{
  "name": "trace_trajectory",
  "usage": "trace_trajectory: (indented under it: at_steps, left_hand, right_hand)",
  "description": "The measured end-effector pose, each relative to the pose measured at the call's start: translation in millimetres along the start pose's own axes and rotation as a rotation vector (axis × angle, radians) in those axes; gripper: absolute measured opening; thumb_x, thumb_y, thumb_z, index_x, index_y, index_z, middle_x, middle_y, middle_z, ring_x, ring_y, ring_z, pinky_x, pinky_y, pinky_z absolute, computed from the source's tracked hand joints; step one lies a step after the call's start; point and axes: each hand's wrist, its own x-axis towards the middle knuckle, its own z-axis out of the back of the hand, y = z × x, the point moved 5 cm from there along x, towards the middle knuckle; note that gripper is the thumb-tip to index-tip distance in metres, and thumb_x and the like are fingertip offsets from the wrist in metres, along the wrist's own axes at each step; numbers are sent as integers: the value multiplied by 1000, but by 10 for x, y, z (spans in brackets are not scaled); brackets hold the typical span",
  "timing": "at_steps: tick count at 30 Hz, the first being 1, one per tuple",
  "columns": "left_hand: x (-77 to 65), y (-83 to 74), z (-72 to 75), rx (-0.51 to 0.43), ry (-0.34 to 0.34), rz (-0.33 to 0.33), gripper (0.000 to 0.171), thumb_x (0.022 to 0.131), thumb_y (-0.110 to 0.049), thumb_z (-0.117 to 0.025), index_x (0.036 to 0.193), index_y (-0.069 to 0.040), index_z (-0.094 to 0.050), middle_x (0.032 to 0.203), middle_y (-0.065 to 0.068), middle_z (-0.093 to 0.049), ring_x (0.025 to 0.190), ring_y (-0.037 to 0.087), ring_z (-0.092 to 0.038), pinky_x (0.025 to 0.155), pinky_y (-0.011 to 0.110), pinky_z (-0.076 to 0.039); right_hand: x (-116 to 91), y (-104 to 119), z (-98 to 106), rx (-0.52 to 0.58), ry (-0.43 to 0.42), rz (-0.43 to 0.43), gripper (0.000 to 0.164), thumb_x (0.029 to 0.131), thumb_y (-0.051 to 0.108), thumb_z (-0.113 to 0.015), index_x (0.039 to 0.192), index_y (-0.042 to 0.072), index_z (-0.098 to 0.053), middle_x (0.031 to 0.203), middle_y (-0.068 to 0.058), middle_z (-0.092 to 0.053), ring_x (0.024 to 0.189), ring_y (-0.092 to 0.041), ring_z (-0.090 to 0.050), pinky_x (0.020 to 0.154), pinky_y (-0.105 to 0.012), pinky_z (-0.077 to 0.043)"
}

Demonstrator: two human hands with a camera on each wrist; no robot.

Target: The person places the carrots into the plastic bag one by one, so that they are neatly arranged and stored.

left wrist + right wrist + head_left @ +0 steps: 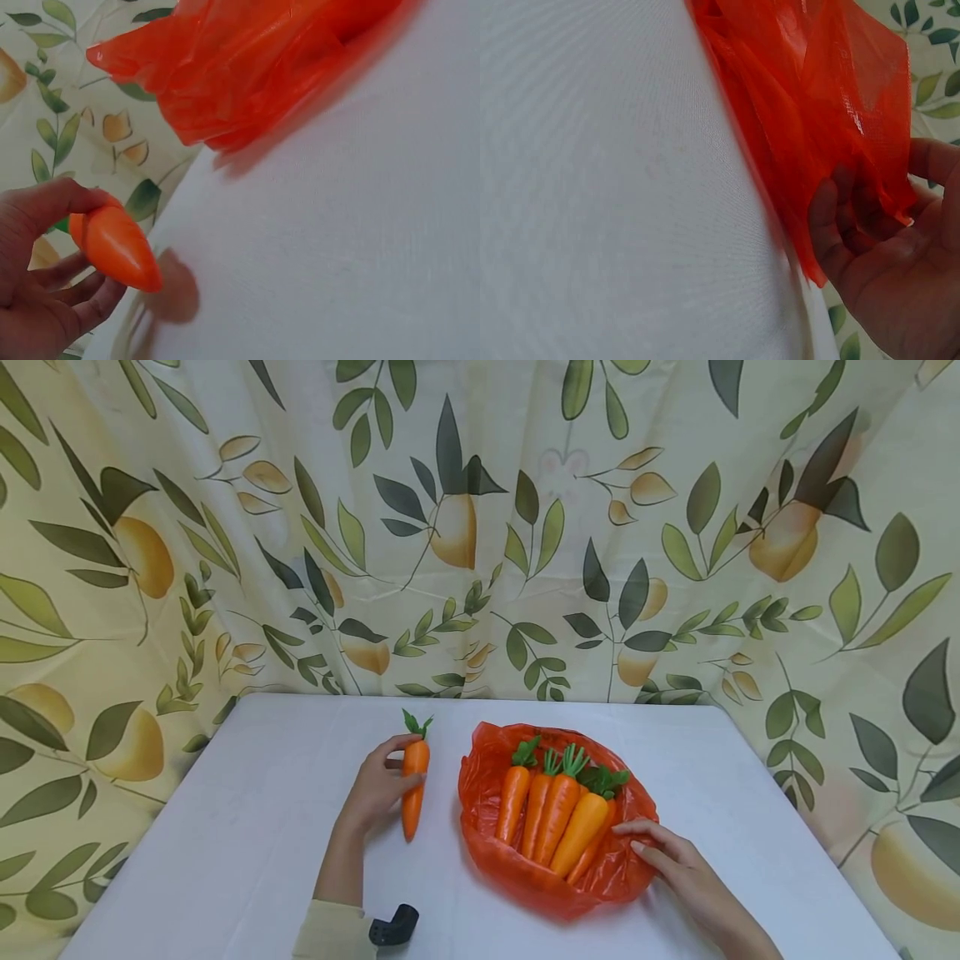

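Note:
My left hand pinches an orange carrot with a short green top, left of the bag. The carrot hangs tip downward, and in the left wrist view its tip points towards the white table, with a shadow beside it. A thin red plastic bag lies wide open at the middle right. Inside it several carrots with green tops lie side by side, one more yellow-orange. At the bag's right edge my right hand grips the plastic; the right wrist view shows fingers curled at the red film.
A white cloth covers the table. Behind and along the sides hangs a curtain printed with leaves and fruit. A small black device sits at the left sleeve cuff.

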Motion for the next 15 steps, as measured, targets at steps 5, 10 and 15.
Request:
trace_trajectory:
  at_steps: [5, 10, 15]
  left_hand:
    - [20, -56, -9, -63, 49, -10, 58, 87, -4, -81, 139, -26, -66, 142, 6, -54, 111, 30, -63, 84, 40, -59]
    - [11, -131, 7, -73, 89, -31, 55, 91, -8, -78, 142, -23, -64, 144, 6, -50, 107, 29, -63, 83, 38, -58]
    - [-1, -245, 39, -57, 90, -42, 53, 91, -10, -77, 141, -26, -65, 144, 4, -49, 111, 31, -59, 84, 38, -57]
  right_hand:
    - [-8, 12, 2, -7, -4, 13, 37, 111, 17, -49, 141, -2, -55, 147, -27, -47, 114, -7, -60, 93, -26, -53]
    - [-15, 19, -6, -6, -6, 9, 36, 111, 17, -49, 141, -2, -55, 147, -27, -47, 115, -7, -60, 93, -26, -53]
    - [-13, 25, -14, -7, -8, 10, 36, 111, 16, -48, 141, -2, -55, 147, -27, -47, 115, -6, -59, 94, -25, -52]
